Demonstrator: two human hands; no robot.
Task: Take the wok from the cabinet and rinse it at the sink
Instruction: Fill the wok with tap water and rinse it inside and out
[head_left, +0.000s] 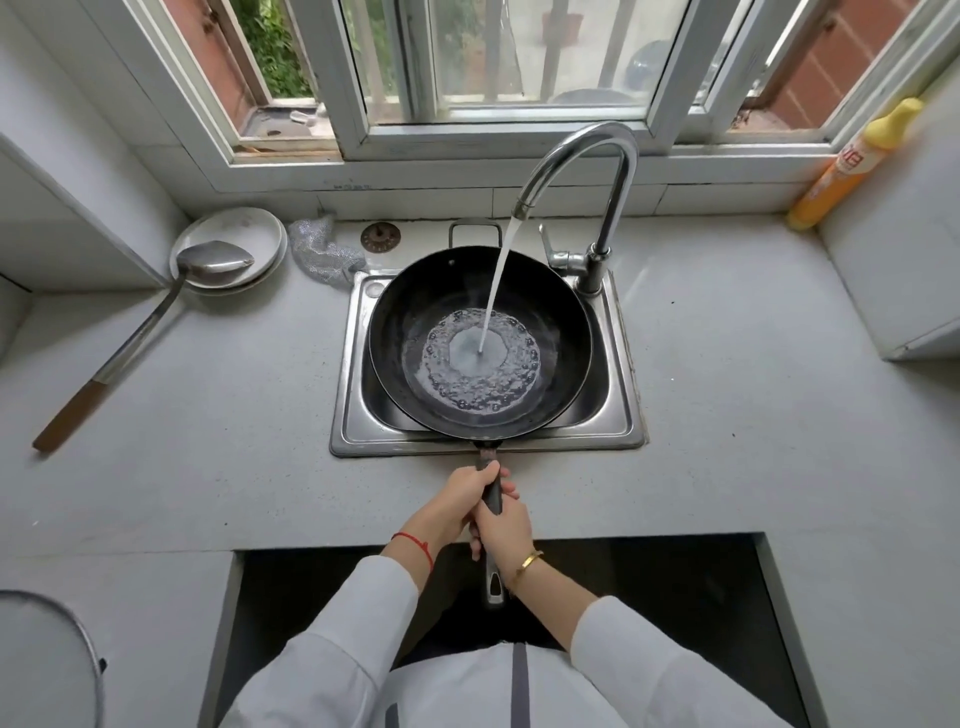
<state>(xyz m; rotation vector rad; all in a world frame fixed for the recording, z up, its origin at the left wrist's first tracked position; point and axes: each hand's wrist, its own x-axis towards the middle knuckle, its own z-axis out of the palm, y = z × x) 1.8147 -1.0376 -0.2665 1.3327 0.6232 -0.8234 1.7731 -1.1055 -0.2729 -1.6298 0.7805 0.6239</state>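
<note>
Both hands wrapped round the long handle (492, 499), left hand (457, 499) ahead of right hand (503, 530), wok (545, 312) out beyond them over the sink (353, 410) under the running tap (597, 156): looks rigid, heavy, getting heavier with water, likely slippery wet, so handle grip suits.

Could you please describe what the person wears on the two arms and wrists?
Both arms are covered by long, loose white fabric sleeves, pushed back a little from the wrists. The left hand has a thin red string bracelet around its wrist. The right hand has a narrow gold-coloured metal bangle around its wrist. No gloves or rings are visible.
</note>
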